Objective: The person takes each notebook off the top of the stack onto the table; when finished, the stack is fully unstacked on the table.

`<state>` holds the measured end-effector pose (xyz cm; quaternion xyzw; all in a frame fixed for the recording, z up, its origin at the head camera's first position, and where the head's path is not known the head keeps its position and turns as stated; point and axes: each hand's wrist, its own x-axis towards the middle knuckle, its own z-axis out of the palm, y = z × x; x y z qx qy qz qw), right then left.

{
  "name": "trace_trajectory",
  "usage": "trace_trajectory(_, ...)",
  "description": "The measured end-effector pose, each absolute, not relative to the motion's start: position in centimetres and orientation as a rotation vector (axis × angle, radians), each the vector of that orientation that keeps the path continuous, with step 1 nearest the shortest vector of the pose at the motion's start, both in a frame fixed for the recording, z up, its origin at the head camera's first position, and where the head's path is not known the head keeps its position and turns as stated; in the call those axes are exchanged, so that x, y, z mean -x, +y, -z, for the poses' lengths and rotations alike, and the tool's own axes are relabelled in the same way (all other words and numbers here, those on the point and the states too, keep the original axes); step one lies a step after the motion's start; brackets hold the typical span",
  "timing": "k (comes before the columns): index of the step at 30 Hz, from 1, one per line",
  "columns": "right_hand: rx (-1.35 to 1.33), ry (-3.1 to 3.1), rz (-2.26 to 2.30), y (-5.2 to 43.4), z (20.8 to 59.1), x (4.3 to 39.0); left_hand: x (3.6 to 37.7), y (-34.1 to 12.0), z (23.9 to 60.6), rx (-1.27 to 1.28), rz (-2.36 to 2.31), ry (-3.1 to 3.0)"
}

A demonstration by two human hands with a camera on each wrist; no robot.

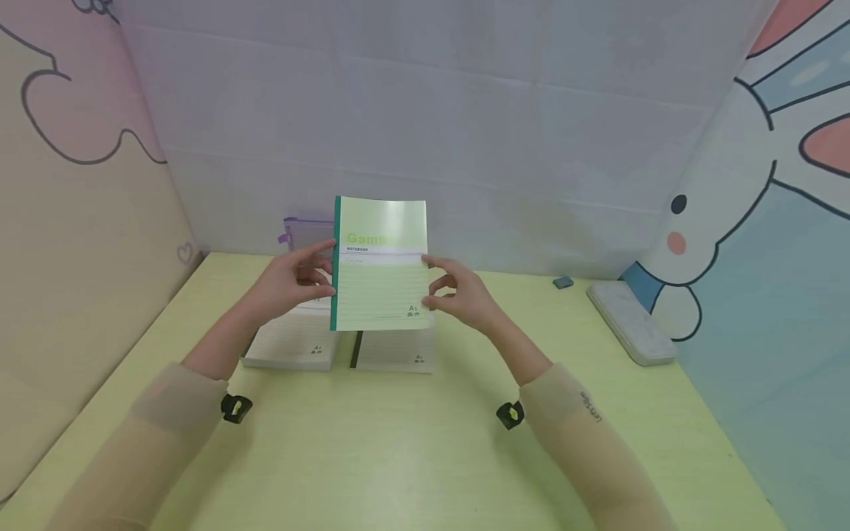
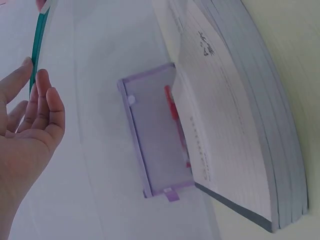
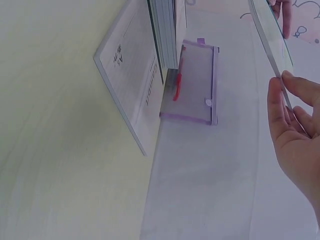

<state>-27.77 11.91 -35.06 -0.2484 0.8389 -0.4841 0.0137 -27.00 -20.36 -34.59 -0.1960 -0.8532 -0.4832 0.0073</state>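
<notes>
A light green notebook [image 1: 381, 265] with a dark green spine is held upright above the yellow-green table [image 1: 398, 442]. My left hand [image 1: 330, 269] pinches its spine edge, thumb high on the front. My right hand [image 1: 428, 282] pinches the opposite edge. In the left wrist view the fingers of the left hand [image 2: 35, 100] lie along the green spine [image 2: 36, 45]. The right wrist view shows the right hand [image 3: 287, 95] touching the thin notebook edge [image 3: 272, 45].
Two stacks of pale notebooks [image 1: 292, 346] [image 1: 398, 350] lie on the table under the held one. A purple see-through pencil case [image 1: 308, 232] [image 2: 155, 132] [image 3: 195, 90] stands behind them against the wall. A white case [image 1: 627, 321] and a small grey eraser [image 1: 562, 282] lie at the right.
</notes>
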Motion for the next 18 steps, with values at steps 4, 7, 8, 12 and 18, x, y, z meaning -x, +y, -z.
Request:
trace_trajectory(4, 0.747, 2.560, 1.574, 13.9, 34.6, 27.8, 26.9, -18.4, 34.0, 0.591, 1.598, -2.629)
trace_trajectory(7, 0.729, 2.546, 1.592, 15.5, 34.7, 28.0, 26.9, -17.0, 33.8, 0.634, 1.647, -2.602)
trace_trajectory(8, 0.727, 2.548, 1.592, 16.0, 34.7, 27.9, 26.9, -16.5, 33.7, 0.649, 1.661, -2.597)
trace_trajectory(12, 0.754, 2.577, 1.562, 17.9, 34.6, 27.7, 27.0, -14.7, 33.9, 0.706, 1.692, -2.588)
trace_trajectory(18, 0.799, 2.568, 1.567, 20.7, 35.0, 27.3, 27.5, -11.9, 34.8, 0.764, 1.725, -2.559)
